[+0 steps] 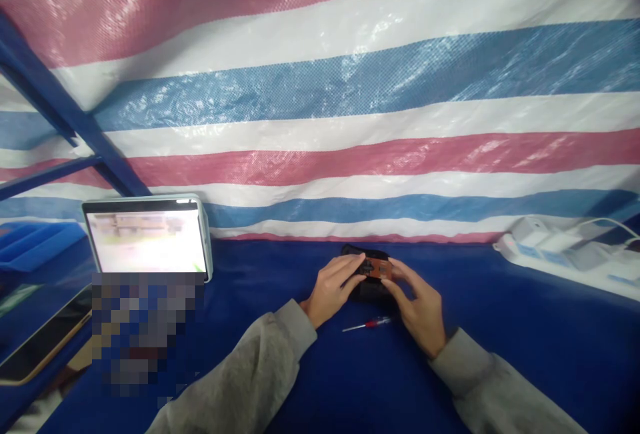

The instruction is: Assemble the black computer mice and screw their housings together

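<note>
Between my two hands is a small orange-brown board with dark parts on it [383, 269], its exact kind not clear. My left hand [331, 287] pinches its left end with thumb and fingers. On the right end, the thumb and fingers of my right hand [419, 304] close round the edge. A black case or pouch [369, 291] lies just behind and under the board, partly covered by my fingers. Nearer to me, a small screwdriver [369, 325] with a red and clear handle lies on the blue table surface [350, 381], its tip pointing left.
A tablet in a pale case [150, 237] stands lit at the left. Beyond it is a blue tray [40, 244]; a phone [47, 337] lies closer. A white power strip with plugs [565, 257] sits at the right. Striped sheeting [350, 87] hangs behind.
</note>
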{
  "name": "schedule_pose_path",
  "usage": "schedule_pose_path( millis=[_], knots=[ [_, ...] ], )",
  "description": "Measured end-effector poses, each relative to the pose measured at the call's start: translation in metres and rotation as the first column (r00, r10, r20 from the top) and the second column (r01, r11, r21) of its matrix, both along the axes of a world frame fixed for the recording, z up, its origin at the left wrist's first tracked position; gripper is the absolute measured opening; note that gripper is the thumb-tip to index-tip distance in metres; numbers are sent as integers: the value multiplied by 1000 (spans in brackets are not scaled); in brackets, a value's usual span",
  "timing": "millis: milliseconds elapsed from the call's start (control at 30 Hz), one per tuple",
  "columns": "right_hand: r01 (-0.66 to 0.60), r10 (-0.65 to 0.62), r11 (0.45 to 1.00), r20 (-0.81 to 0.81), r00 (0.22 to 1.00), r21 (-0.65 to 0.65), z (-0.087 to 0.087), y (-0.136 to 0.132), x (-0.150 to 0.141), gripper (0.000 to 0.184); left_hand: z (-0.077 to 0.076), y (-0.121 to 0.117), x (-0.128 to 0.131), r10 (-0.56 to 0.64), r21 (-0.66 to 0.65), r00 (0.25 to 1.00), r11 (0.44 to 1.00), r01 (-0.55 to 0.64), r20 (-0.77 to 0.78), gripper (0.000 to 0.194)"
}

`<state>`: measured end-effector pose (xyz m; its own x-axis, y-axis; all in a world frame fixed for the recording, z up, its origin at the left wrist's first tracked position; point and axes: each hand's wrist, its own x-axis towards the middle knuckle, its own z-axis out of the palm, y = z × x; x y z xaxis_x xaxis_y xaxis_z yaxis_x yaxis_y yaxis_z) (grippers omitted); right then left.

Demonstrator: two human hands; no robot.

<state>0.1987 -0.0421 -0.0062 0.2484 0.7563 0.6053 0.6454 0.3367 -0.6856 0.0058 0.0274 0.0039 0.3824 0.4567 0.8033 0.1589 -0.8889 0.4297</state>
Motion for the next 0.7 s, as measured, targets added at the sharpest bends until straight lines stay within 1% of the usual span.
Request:
schedule_pose_path(
  millis=[200,400,533,633,700],
  knots=[
    [-7,7,1000,12,1000,6,-2,-1,2,38,1,-1,-1,2,-37,1000,999,-2,-4,40],
    [-20,19,1000,-42,999,-16,-1,0,1,38,-1,0,-1,-13,-74,1000,997,14,12,40],
    [-16,13,999,-79,997,-41,1,1,-2,37,-1,0,0,-13,-110,999,994,17,41,31],
    [-34,28,997,-88,996,-65,7,0,-3,30,0,0,1,-7,-127,999,992,12,42,24],
    [-46,39,996,-85,996,-80,11,-1,-4,32,2,-1,1,-2,-141,999,990,6,32,22]
  ],
)
